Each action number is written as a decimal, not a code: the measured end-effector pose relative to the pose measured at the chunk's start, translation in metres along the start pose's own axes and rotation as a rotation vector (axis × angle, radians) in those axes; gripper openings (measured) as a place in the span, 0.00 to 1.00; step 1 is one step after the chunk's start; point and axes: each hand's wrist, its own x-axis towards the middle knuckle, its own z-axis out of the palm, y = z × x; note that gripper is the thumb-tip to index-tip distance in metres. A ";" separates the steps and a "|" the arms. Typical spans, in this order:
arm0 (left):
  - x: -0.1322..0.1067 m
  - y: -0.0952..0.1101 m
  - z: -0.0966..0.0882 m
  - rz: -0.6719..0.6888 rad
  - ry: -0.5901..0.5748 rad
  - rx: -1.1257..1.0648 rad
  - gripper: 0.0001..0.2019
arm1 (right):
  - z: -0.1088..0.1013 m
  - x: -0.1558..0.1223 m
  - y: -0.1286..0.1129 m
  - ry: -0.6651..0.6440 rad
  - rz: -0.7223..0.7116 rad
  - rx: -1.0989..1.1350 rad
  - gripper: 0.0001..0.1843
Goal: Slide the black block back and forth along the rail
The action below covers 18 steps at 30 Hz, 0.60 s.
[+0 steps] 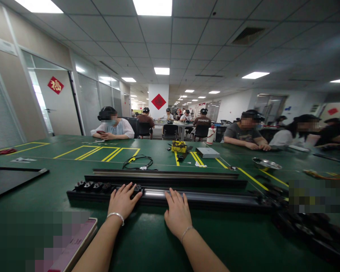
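Note:
A long black rail [215,199], shaped like a channel, lies across the table in front of me. Several small black socket-like modules [88,185] sit in a row at its left end. My left hand [121,202] rests over the rail with fingers spread, and another black module [138,189] shows beside its thumb and fingertips. To its right, my right hand [178,213] lies palm down on the rail with its fingers stretched out. Between the hands a shiny strip of the rail's top is visible. What lies under my palms is hidden.
Behind the rail lie more long black strips [164,177]. A black cable [141,161], a yellow object [179,146], a grey box [207,152] and a metal bowl [266,164] stand farther back. Dark parts pile up at right; a phone [76,243] is at left. People sit opposite.

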 end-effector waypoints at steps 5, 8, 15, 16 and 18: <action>0.000 -0.001 0.000 0.006 -0.010 -0.001 0.28 | 0.002 0.000 0.001 0.018 -0.003 0.020 0.29; 0.000 -0.001 0.000 0.008 -0.021 0.004 0.29 | 0.004 0.000 0.002 0.030 -0.002 0.044 0.29; 0.001 -0.001 0.001 0.007 -0.025 0.007 0.29 | 0.005 0.000 0.002 0.031 -0.009 0.019 0.29; 0.001 -0.001 0.001 0.007 -0.025 0.009 0.29 | 0.005 0.000 0.002 0.030 -0.009 0.016 0.29; 0.000 -0.001 0.000 0.009 -0.027 0.017 0.29 | 0.005 0.001 0.002 0.027 -0.008 0.018 0.29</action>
